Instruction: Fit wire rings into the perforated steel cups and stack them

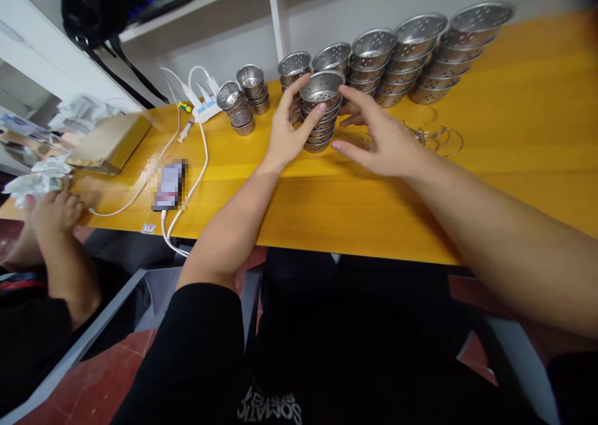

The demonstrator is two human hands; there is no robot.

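left hand (287, 132) – fingers curled, gripping | right hand (380, 139) – open, fingers spread

Counts of items on the yellow bench (514, 132).

Eight stacks of perforated metal cups (322, 110) stood along the far edge; the number of cups within each stack could not be told. One loose heap of wire rings (434, 137) lay near the rear right, its count unclear. One phone (169, 185), one power strip (205, 107) and one cardboard box (109, 141) occupied the left end. Three hands were visible: the wearer's two and one co-worker's hand (53, 210) at the left corner.
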